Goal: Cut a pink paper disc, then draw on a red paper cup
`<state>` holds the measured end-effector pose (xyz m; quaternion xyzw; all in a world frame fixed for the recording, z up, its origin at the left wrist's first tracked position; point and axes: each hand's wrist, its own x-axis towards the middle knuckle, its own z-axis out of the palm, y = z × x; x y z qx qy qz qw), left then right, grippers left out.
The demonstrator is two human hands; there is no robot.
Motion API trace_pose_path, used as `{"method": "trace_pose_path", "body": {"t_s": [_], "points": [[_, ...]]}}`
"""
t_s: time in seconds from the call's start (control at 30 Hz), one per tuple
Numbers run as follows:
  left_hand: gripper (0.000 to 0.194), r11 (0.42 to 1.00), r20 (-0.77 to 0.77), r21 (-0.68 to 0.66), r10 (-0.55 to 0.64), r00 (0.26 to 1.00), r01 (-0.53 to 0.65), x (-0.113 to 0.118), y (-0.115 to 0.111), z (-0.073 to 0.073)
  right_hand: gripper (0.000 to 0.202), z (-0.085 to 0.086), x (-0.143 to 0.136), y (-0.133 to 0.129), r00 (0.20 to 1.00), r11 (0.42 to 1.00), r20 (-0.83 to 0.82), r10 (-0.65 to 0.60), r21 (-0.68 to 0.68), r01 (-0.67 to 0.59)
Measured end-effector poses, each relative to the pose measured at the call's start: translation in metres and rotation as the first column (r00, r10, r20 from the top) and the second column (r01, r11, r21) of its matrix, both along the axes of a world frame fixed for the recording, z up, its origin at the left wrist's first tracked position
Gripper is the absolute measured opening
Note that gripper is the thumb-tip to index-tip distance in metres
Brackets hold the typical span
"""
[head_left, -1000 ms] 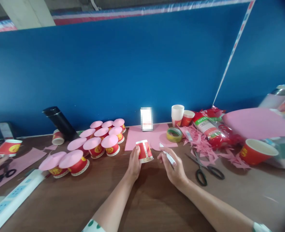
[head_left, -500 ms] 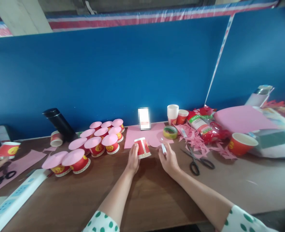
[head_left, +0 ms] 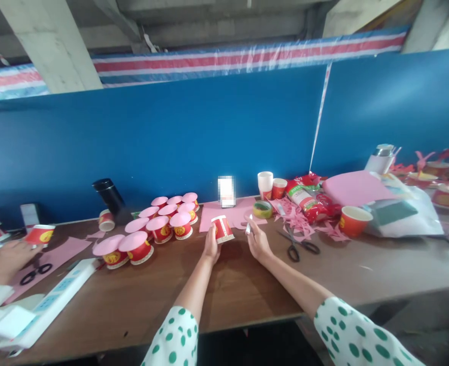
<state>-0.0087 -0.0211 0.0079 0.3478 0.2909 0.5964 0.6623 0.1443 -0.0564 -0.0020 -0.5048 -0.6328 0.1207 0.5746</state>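
A left grip [head_left: 211,246] closes around a red paper cup [head_left: 223,231], held upside down and tilted over the counter [head_left: 163,295], a white strip running down its side. The right grip [head_left: 258,244] clasps a slim white pen-like tool [head_left: 248,227] near it. At left stand rows of inverted red cups [head_left: 142,253] topped with pink discs [head_left: 133,241]. Beyond, a white cup stack [head_left: 265,183] adjoins nested red cups [head_left: 279,189]; the contents of a red bag [head_left: 312,201] are hard to make out. Compared with a second earlier, the pen-like tool points more steeply upward, the cup remains held, and more of a co-worker's hand [head_left: 9,256] shows at far left.
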Motion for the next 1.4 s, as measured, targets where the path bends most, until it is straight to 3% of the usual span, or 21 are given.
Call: {"method": "trace_pose_path", "body": {"t_s": [0.2,0.3,0.57,0.67,0.8,1.03,1.4], "points": [[0.031,1.0,0.069,0.011,-0.029,0.997,0.029,-0.002,0.001,0.001,0.04,0.001,-0.001,-0.002,0.973,0.991,-0.215,0.078,-0.091,-0.1],[0.032,0.999,0.099,0.02,-0.029,0.995,0.027,-0.006,0.004,-0.001,0.038,-0.002,-0.002,0.0,0.964,0.987,-0.239,0.113,-0.086,-0.137],[0.038,0.999,0.101,0.006,-0.055,0.993,0.054,-0.013,0.009,-0.005,0.036,-0.009,0.0,0.006,0.998,0.997,0.033,0.056,-0.058,-0.054],[0.035,0.999,0.085,0.012,-0.031,0.996,0.031,-0.011,0.007,-0.006,0.044,-0.007,-0.001,-0.001,0.983,1.0,0.182,-0.002,0.006,0.001],[0.03,0.999,0.089,0.042,-0.024,0.996,0.02,-0.007,0.005,-0.008,0.052,-0.004,-0.005,-0.01,0.944,0.996,0.329,-0.008,0.087,-0.022],[0.026,0.999,0.091,0.034,-0.007,0.996,0.004,-0.01,0.008,-0.01,0.022,-0.004,-0.002,-0.006,0.933,0.997,0.354,-0.064,0.068,0.043],[0.036,0.999,0.075,0.051,-0.016,0.997,0.013,-0.01,0.008,-0.01,0.02,0.006,0.007,-0.005,0.902,0.989,0.419,-0.107,0.137,0.053]]}}
